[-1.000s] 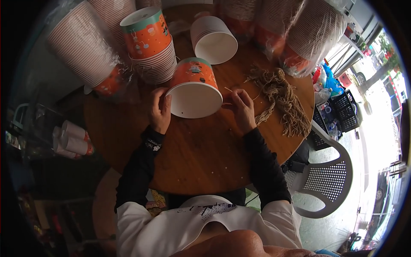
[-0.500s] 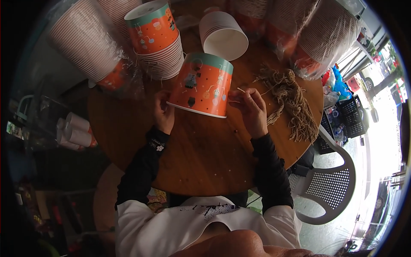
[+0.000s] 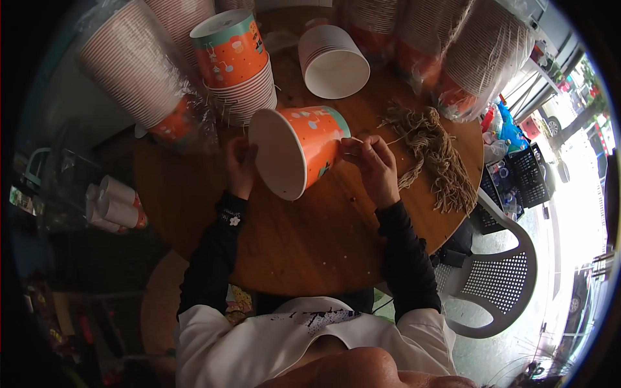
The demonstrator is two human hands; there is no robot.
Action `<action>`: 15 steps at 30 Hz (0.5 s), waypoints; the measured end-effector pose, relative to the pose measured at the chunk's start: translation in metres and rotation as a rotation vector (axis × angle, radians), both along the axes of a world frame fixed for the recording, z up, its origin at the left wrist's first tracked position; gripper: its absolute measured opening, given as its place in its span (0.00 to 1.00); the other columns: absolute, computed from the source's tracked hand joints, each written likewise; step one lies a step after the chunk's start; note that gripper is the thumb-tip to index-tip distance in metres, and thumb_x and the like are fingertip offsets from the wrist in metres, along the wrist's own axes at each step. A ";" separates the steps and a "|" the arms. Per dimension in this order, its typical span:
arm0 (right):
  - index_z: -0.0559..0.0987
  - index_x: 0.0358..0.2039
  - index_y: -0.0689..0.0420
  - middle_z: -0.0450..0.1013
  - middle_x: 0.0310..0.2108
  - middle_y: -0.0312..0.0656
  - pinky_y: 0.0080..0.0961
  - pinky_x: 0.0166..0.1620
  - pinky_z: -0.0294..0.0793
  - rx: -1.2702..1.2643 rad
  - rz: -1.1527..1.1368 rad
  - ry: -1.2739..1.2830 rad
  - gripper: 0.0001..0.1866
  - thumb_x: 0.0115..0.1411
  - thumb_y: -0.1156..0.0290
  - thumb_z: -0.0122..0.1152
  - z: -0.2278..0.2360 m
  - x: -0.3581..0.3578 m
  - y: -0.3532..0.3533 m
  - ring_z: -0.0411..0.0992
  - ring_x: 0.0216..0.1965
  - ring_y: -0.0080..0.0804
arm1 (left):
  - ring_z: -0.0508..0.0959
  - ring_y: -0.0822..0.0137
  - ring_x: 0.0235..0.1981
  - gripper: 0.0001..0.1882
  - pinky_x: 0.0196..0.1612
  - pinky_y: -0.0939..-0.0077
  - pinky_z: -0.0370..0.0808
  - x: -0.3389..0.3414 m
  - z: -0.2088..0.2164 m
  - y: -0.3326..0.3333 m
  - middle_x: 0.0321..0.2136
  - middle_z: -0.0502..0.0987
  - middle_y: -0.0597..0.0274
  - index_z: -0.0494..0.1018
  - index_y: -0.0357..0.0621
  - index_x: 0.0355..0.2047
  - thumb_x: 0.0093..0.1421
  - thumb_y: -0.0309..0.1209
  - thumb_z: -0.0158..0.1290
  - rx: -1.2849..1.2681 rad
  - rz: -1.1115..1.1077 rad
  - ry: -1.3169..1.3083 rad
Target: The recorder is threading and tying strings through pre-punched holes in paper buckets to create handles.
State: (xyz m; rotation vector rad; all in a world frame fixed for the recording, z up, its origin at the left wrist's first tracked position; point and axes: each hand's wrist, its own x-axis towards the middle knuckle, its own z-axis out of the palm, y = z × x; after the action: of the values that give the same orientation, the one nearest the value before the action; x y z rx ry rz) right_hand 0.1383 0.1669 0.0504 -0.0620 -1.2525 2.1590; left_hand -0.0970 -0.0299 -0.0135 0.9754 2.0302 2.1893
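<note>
A paper bucket, orange with a teal band and printed figures, is tilted on its side above the table, its wide white-rimmed mouth facing left and toward me. At the rim, my left hand grips the bucket, its fingers partly hidden in shadow. My right hand is closed in a pinch at the teal end, with a thin pale strand showing at its fingertips; it looks like twine. Just right of that hand lies a loose bundle of tan twine.
On the round wooden table stand a bucket stack and a stack lying on its side. Plastic-wrapped bucket stacks line the far edge. A grey plastic chair and black crates are at the right.
The bucket has turned from mouth-down to lying sideways, its mouth swinging left and up into view. My left hand has shifted slightly left; my right hand keeps its pinch near the teal end.
</note>
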 end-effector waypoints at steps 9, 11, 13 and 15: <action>0.70 0.39 0.56 0.75 0.48 0.50 0.36 0.55 0.72 0.088 0.010 -0.053 0.05 0.69 0.69 0.48 -0.010 -0.003 0.002 0.73 0.52 0.40 | 0.71 0.62 0.47 0.12 0.50 0.68 0.69 0.044 0.031 -0.013 0.46 0.69 0.52 0.67 0.38 0.45 0.62 0.25 0.52 0.032 0.211 0.466; 0.71 0.38 0.56 0.75 0.48 0.49 0.37 0.56 0.71 0.063 -0.054 0.008 0.05 0.69 0.69 0.47 -0.008 -0.005 0.001 0.73 0.52 0.40 | 0.71 0.60 0.46 0.10 0.50 0.67 0.69 0.060 0.028 -0.028 0.46 0.69 0.52 0.68 0.39 0.43 0.60 0.22 0.51 0.002 0.018 0.451; 0.71 0.39 0.56 0.75 0.48 0.49 0.37 0.57 0.71 0.028 -0.023 0.012 0.06 0.70 0.69 0.47 -0.007 -0.003 0.004 0.73 0.52 0.40 | 0.71 0.59 0.45 0.09 0.49 0.67 0.69 0.081 0.049 -0.020 0.46 0.69 0.51 0.69 0.39 0.42 0.60 0.22 0.51 -0.001 0.043 0.535; 0.71 0.38 0.58 0.75 0.48 0.49 0.34 0.56 0.72 -0.011 -0.047 0.016 0.07 0.69 0.69 0.48 -0.007 -0.003 0.002 0.73 0.51 0.36 | 0.73 0.58 0.43 0.07 0.47 0.68 0.70 0.085 0.051 -0.012 0.43 0.71 0.53 0.70 0.39 0.40 0.60 0.23 0.52 -0.013 0.097 0.575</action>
State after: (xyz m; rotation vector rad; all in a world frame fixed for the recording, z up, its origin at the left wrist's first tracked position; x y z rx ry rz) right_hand 0.1352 0.1684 0.0438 -0.0783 -1.2182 2.1220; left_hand -0.0122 -0.0420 0.0375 1.6984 2.3354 2.1050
